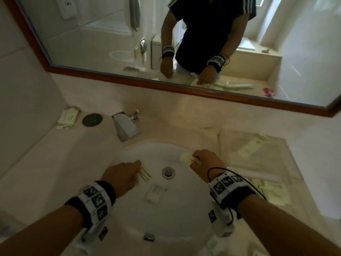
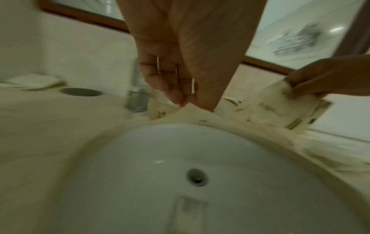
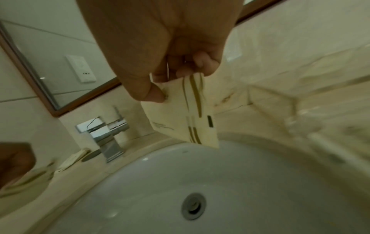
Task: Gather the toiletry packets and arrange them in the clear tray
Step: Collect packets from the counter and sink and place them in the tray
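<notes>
My right hand [image 1: 195, 159] holds a cream toiletry packet [image 1: 186, 157] with gold stripes above the white sink's [image 1: 184, 209] right rim. The right wrist view shows thumb and fingers [image 3: 154, 95] pinching that packet [image 3: 186, 117]. My left hand [image 1: 137, 168] is at the sink's left side, its fingertips [image 2: 176, 98] closed on the edge of another cream packet [image 2: 192, 112], whose striped end [image 1: 145, 175] shows beside it. A third packet [image 1: 155, 194] lies in the basin below the drain. The clear tray [image 1: 276, 163] stands on the counter to the right, with packets [image 1: 252, 146] inside.
A chrome faucet [image 1: 126, 126] stands behind the basin, with a dark round disc [image 1: 92, 119] and a small pile of packets [image 1: 67, 118] to its left. More packets [image 1: 273, 191] lie at the near right. A wood-framed mirror [image 1: 166, 85] runs along the back wall.
</notes>
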Demonstrator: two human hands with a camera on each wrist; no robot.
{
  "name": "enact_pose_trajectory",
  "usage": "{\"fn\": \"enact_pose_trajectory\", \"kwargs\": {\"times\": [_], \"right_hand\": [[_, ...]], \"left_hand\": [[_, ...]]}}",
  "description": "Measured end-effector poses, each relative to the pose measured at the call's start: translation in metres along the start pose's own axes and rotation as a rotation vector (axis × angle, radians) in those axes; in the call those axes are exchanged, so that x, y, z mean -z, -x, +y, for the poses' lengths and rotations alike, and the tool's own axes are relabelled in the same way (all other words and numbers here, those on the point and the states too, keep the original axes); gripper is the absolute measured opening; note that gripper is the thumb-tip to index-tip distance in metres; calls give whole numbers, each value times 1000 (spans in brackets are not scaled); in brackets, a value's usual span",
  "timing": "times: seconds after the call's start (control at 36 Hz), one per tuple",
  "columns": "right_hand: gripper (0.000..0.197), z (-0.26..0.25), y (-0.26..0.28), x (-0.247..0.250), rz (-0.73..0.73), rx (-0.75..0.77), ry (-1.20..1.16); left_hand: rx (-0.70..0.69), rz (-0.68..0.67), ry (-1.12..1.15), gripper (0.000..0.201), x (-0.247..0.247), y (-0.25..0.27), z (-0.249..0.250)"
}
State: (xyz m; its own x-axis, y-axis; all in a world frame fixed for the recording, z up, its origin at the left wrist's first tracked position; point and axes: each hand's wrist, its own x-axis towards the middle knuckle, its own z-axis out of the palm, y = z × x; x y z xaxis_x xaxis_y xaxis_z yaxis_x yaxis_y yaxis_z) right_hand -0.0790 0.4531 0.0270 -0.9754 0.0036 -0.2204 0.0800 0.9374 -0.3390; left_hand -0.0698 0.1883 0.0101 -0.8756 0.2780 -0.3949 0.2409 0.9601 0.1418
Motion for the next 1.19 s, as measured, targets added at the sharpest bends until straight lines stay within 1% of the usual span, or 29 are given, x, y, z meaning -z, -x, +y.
{"fn": "enact_pose_trajectory", "kwargs": {"times": [0.08,0.14,0.25,0.33,0.44,0.5,0.61,0.75,0.81,0.86,0.89,0.92,0.97,1.03,1.11,1.19], "right_hand": [[22,42,19,19,42,-66,-4],[22,73,34,29,82,-109,-1],[21,136,64,38,163,-197,32],[21,180,81,37,190,-228,75],[19,228,96,30,235,-247,116],[19,245,99,23,277,-224,119],[34,271,95,9,261,-193,141],[40,276,77,-5,284,-84,210],[50,275,68,-11,248,-52,194],[61,273,63,-17,211,-61,174],[60,272,64,-19,218,-64,196],[52,271,65,-20,209,-60,197],[38,271,68,-21,156,-90,119],[38,272,73,-20,107,-82,113],[40,272,75,-16,134,-77,73],[31,269,73,-12,143,-118,45]], "left_hand": [[-131,63,6,56,13,-14,76],[-211,89,5,49,15,-24,126],[-358,91,4,37,8,-37,214],[-425,97,-22,30,-7,-49,265],[-454,101,-75,33,-31,-69,313],[-433,107,-76,34,-41,-79,326],[-403,106,-83,37,-57,-97,340],[-356,95,-96,30,-68,-109,340],[-344,98,-120,33,-70,-113,341],[-333,95,-148,37,-70,-115,342],[-328,94,-153,38,-70,-115,343],[-323,92,-151,38,-70,-115,343],[-318,85,-143,38,-70,-111,342],[-324,103,-143,40,-69,-106,340],[-349,138,-112,40,-68,-101,338],[-377,91,-76,36,-71,-98,341]]}}
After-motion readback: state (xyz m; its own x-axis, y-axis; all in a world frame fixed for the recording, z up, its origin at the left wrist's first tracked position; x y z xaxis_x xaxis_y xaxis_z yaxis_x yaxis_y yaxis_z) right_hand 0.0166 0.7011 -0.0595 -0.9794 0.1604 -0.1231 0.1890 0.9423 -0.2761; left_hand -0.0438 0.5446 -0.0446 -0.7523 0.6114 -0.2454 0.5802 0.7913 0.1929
